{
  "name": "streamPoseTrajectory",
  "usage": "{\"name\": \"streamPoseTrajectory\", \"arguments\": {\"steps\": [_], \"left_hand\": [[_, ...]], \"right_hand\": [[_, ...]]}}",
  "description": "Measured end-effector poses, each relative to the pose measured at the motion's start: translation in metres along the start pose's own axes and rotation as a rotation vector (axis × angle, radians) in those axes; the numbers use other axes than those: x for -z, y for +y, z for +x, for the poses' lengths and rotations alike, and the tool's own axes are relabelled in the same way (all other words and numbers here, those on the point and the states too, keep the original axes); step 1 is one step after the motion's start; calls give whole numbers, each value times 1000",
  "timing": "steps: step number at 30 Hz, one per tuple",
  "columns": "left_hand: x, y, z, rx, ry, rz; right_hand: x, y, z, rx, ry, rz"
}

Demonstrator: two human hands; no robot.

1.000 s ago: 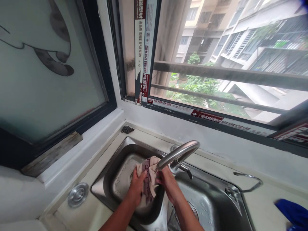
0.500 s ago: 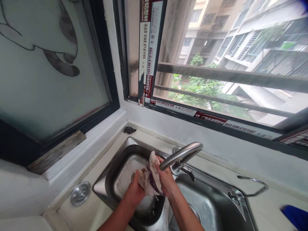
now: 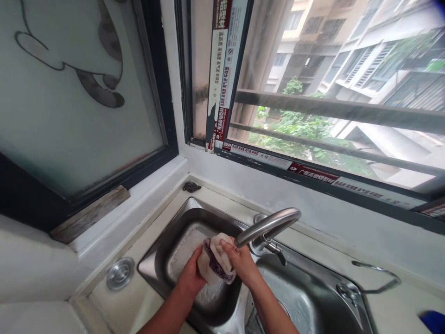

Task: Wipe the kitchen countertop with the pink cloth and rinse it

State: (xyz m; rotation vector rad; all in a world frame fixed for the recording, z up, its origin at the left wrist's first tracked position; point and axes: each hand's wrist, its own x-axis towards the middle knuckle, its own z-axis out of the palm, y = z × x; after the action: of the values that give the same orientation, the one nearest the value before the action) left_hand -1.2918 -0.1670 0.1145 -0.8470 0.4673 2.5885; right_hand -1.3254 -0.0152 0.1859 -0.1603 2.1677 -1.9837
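Note:
Over the left sink basin, a wet-looking pale cloth with a dark purple patterned band is bunched between my hands. My left hand grips its left side, thumb on top and the other fingers hidden beneath. At the right side, my right hand is closed on the cloth, with the fingers pressing into its folds. The curved spout of the steel faucet ends just above my right hand. No running water can be made out.
To the right lies a second basin with a drain strainer. A loose metal strainer sits on the left counter. A dark scrubber is in the back corner. A bent metal rod and a blue object are at right.
The cloth has been turned and folded into a more compact bundle, its purple band now showing across the front. My hands have shifted with it. The whole view has moved slightly.

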Motion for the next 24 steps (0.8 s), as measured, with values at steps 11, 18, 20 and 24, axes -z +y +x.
{"name": "streamPoseTrajectory", "arguments": {"steps": [11, 18, 20, 24], "left_hand": [[1, -14, -2, 58, -55, -55], [-8, -14, 0, 16, -92, -113], [-15, -11, 0, 28, -83, -106], [-27, -18, -2, -88, -22, 52]], "right_hand": [[-21, -7, 13, -103, 8, 110], [-6, -5, 12, 18, -22, -4], [-2, 2, 14, 121, 75, -177], [-31, 21, -5, 269, 49, -421]]}}
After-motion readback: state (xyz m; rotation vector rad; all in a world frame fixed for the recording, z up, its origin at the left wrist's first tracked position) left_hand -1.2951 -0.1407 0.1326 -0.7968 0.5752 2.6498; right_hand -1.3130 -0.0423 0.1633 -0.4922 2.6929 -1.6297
